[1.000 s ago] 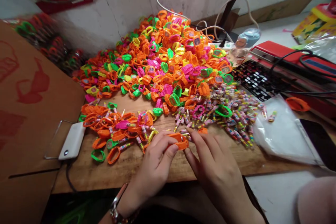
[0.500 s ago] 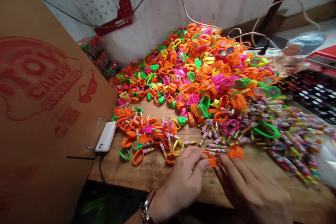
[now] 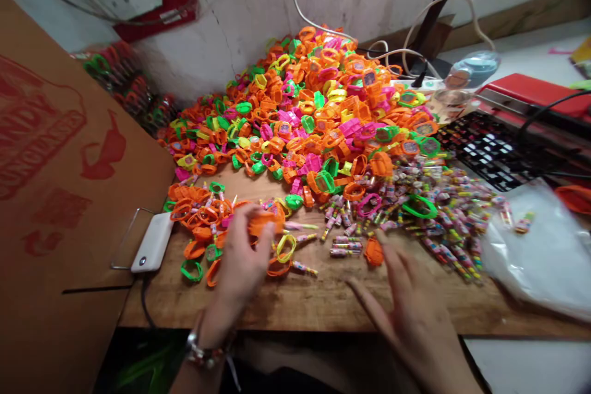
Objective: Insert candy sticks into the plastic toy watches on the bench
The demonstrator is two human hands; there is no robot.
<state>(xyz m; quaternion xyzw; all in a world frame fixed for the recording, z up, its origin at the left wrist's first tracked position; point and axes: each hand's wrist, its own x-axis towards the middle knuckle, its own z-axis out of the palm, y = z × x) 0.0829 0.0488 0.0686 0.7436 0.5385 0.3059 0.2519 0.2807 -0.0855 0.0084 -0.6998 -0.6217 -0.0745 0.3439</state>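
Note:
My left hand (image 3: 242,258) reaches over the small cluster of orange and green plastic toy watch bands (image 3: 198,221) at the near left of the wooden tabletop (image 3: 323,295), its fingers pinched on an orange toy watch (image 3: 268,220). My right hand (image 3: 410,301) hovers with fingers spread just below a loose orange piece (image 3: 373,251) and the scattered wrapped candy sticks (image 3: 438,215). A big heap of orange, pink, green and yellow toy watches (image 3: 323,104) fills the middle and back of the table. Both hands are blurred by motion.
A cardboard box with red print (image 3: 55,184) stands at the left, with a white power bank (image 3: 152,250) beside it. A black keyboard (image 3: 489,151), a red case (image 3: 530,92), cables and a clear plastic bag (image 3: 545,252) lie at the right.
My left hand has moved left with the orange toy watch to the small cluster. My right hand has let go, opened and drawn back toward the loose orange piece.

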